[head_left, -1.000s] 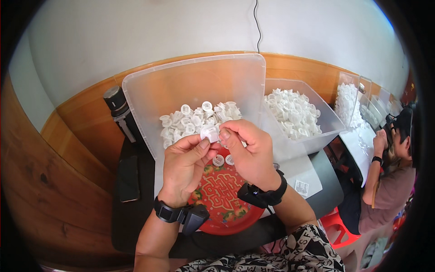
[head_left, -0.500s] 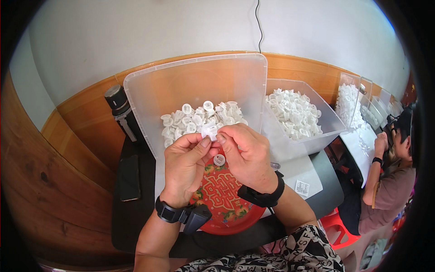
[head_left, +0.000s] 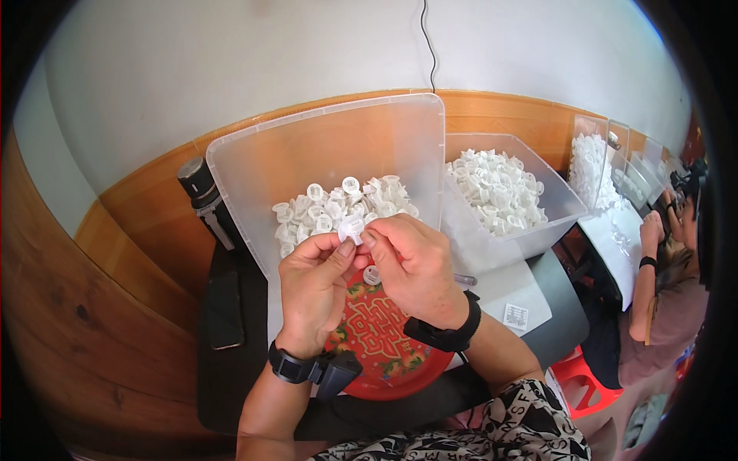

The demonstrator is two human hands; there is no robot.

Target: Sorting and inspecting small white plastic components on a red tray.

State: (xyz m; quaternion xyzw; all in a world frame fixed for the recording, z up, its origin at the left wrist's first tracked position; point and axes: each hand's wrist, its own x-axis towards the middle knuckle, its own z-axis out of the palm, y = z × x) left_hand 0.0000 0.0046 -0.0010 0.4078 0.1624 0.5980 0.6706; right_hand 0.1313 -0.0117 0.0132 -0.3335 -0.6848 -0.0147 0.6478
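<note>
My left hand [head_left: 314, 288] and my right hand [head_left: 415, 265] meet at the fingertips over a red round tray [head_left: 388, 346] with a gold pattern. Together they pinch a small white plastic part [head_left: 352, 227]. Another small white ring-shaped part [head_left: 372, 275] lies on the tray just below my fingers. Behind my hands stands a clear plastic bin [head_left: 254, 165] holding several white plastic caps [head_left: 327, 209]. Both wrists wear black bands.
A second clear bin [head_left: 565, 201] full of white parts stands to the right, with more clear containers [head_left: 590, 157] beyond. A black bottle [head_left: 201, 188] leans at the left, a dark phone [head_left: 224, 309] lies below it. Another person [head_left: 665, 284] sits at far right.
My hands stay joined on the small white part and have shifted slightly toward the bin. The part has turned a little between my fingers.
</note>
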